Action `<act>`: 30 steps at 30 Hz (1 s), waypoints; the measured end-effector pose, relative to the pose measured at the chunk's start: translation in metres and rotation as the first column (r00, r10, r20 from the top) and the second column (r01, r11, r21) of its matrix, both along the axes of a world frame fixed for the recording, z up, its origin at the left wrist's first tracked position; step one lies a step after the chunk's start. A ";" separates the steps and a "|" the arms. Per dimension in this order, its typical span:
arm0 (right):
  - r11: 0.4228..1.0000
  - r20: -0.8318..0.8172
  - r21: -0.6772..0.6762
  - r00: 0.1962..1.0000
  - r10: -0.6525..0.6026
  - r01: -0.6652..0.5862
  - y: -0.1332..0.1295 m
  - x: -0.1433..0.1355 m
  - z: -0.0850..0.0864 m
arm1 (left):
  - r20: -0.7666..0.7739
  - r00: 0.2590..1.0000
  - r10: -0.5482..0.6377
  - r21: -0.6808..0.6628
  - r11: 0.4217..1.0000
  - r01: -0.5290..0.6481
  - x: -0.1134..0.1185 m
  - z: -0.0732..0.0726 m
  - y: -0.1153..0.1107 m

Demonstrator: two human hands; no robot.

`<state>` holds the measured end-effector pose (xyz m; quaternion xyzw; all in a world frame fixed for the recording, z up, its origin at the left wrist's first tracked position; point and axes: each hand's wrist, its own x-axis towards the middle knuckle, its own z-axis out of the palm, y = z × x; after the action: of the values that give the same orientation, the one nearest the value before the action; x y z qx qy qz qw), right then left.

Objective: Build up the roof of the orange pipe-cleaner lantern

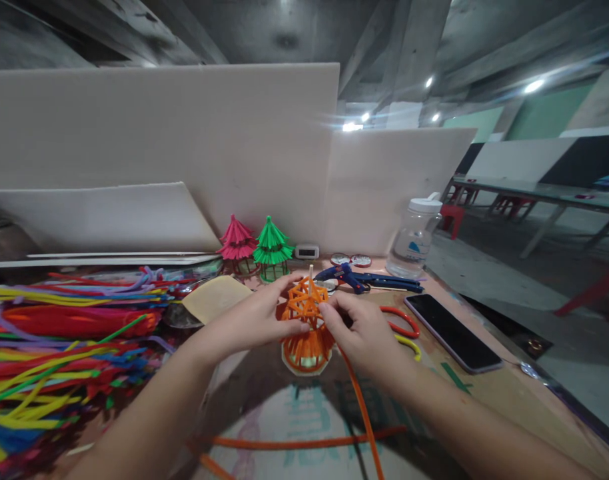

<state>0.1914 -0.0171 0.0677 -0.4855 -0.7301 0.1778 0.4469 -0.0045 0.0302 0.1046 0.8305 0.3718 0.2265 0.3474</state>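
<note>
2 bare hands on an orange pipe-cleaner tower, which sits near the middle of the tabletop, between left and right edges. Left hand: grip clasping the tower's left side, thumb laid across its front, fingers round the flank. Right hand: grip pinching the frame at upper right, thumb against fingertips; exact strut hidden. Tower roughly upright, 1 pale stick poking from its top, pale angular base below. Cannot tell whether that base bears on the printed cardboard or is slightly lifted.

1 long orange strip trails from under the right hand toward the near edge, crossing 1 flat-lying orange strip.

Back edge, left to right: 1 red model pagoda and 1 green model pagoda side by side, small digital clock, clear bottle with white lid close to the back right corner. Blue glue gun in front of these, behind the right hand. White boards upright beyond.

Right edge: dark-screened phone, face up.

Left edge: heaped multicoloured pipe cleaners, mostly lying crosswise.
</note>
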 end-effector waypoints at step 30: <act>0.973 0.040 -0.218 0.995 0.091 -0.080 0.002 0.015 0.007 | -0.037 0.999 -0.033 -0.034 0.999 0.032 0.000 0.001 0.001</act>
<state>0.2063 -0.0153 0.0745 -0.5035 -0.7377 0.2631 0.3648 -0.0044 0.0307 0.1060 0.8346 0.3685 0.1990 0.3579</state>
